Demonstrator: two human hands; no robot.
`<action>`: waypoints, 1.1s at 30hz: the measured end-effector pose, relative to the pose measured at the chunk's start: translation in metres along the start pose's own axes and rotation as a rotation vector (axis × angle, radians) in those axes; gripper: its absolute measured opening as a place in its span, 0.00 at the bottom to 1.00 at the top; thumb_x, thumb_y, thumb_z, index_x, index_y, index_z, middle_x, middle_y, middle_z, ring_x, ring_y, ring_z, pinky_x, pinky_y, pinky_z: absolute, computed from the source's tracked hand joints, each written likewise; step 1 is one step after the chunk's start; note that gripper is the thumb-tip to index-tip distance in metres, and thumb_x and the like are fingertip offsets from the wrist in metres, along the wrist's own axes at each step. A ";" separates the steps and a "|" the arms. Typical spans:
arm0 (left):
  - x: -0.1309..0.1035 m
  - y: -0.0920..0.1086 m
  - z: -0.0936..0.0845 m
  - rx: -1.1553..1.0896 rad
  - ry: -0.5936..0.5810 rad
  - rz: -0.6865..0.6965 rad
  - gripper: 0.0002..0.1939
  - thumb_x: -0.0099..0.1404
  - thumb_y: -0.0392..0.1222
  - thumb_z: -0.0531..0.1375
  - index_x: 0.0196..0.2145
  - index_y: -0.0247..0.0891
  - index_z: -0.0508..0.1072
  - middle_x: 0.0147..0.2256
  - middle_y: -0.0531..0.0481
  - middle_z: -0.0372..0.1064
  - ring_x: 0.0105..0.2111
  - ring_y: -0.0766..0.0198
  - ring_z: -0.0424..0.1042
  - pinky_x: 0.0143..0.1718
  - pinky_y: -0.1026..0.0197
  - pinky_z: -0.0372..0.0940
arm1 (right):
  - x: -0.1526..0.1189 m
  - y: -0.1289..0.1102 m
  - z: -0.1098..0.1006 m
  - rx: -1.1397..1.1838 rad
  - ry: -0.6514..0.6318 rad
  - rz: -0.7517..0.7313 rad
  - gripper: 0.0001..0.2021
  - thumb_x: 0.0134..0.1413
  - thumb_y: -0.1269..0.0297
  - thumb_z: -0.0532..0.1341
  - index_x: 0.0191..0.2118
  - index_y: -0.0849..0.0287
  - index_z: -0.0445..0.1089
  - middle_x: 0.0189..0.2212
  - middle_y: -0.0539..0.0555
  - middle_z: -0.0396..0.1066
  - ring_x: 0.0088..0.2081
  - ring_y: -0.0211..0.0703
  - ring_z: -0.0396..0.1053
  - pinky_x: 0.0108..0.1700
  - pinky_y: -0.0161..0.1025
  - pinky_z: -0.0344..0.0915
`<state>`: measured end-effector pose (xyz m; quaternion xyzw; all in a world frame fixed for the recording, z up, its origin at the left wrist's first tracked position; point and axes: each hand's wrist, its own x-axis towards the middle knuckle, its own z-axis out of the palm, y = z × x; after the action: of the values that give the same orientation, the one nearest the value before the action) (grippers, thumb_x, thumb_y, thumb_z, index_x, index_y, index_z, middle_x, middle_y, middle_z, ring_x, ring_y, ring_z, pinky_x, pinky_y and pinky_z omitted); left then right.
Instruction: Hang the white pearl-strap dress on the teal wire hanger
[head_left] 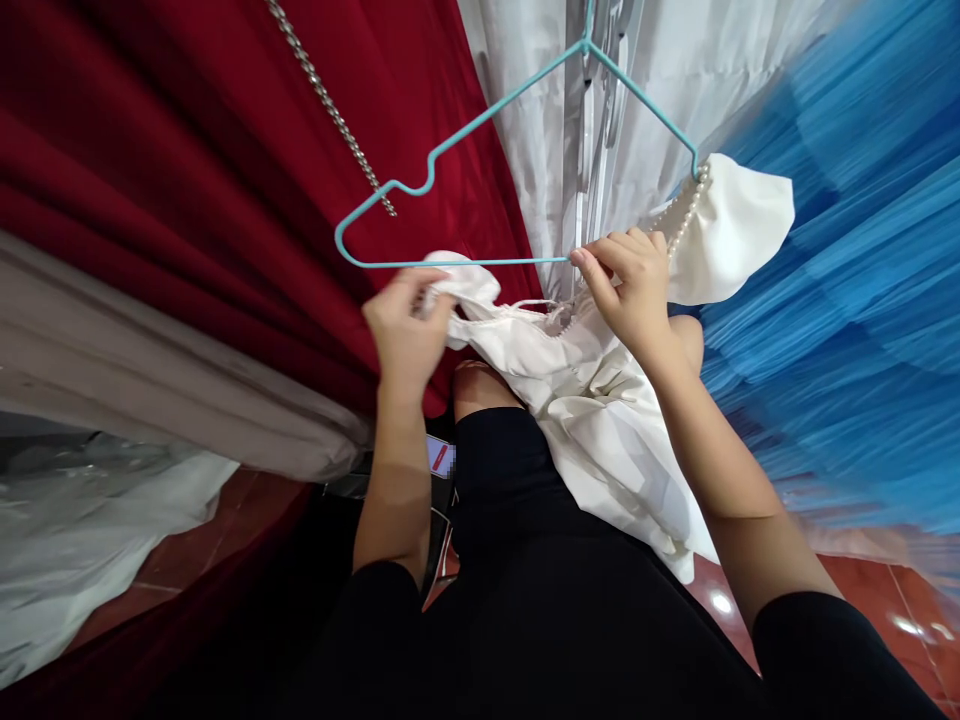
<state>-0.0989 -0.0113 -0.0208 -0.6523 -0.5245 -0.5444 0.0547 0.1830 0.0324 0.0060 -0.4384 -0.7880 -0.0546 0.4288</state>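
Note:
A white dress (600, 430) with pearl beading hangs partly from a light-blue hanger (480, 118). One beaded shoulder of the dress sits at the hanger's right end, while the left end is bare. My left hand (409, 325) pinches the dress's other shoulder or sleeve, just under the hanger's bottom bar. At the right end of that bar, my right hand (630, 280) grips the hanger between thumb and fingers. The fabric drapes down over my leg, and some of the dress is hidden behind my right hand and forearm.
Red fabric (225, 130) with a silver beaded chain (330, 100) hangs at the left, above beige cloth (150, 340). White drapes (517, 90) are behind the hanger. Blue ruffled fabric (847, 300) fills the right side. Red floor tiles (885, 600) show below.

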 end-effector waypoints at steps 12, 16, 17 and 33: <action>0.018 0.059 0.050 0.091 -0.216 0.118 0.08 0.74 0.39 0.59 0.48 0.43 0.77 0.45 0.47 0.77 0.55 0.46 0.72 0.64 0.40 0.58 | -0.015 -0.013 0.006 -0.092 -0.020 -0.040 0.19 0.76 0.54 0.48 0.51 0.53 0.75 0.36 0.55 0.72 0.43 0.50 0.68 0.55 0.54 0.60; 0.003 0.057 0.057 0.073 -0.158 0.159 0.11 0.75 0.38 0.57 0.50 0.43 0.78 0.47 0.48 0.77 0.53 0.48 0.72 0.62 0.43 0.60 | -0.016 0.006 -0.008 -0.046 0.116 -0.106 0.16 0.73 0.56 0.52 0.55 0.51 0.73 0.47 0.58 0.73 0.52 0.55 0.69 0.59 0.60 0.61; 0.001 0.060 0.057 0.066 -0.146 0.163 0.12 0.75 0.38 0.57 0.51 0.43 0.78 0.47 0.48 0.77 0.53 0.48 0.72 0.61 0.43 0.60 | -0.014 0.016 -0.015 -0.062 0.218 -0.111 0.16 0.72 0.56 0.53 0.56 0.50 0.73 0.52 0.60 0.72 0.56 0.57 0.68 0.62 0.62 0.59; 0.000 0.068 0.066 -0.050 -0.090 0.214 0.15 0.74 0.32 0.54 0.47 0.40 0.80 0.40 0.49 0.75 0.43 0.56 0.70 0.51 0.50 0.69 | 0.052 0.096 -0.092 -0.262 0.460 0.258 0.12 0.53 0.83 0.59 0.36 0.67 0.80 0.28 0.54 0.75 0.29 0.34 0.64 0.34 0.36 0.56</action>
<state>-0.0049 0.0011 -0.0136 -0.7296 -0.4398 -0.5187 0.0726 0.2989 0.0815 0.0735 -0.5626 -0.5941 -0.1991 0.5393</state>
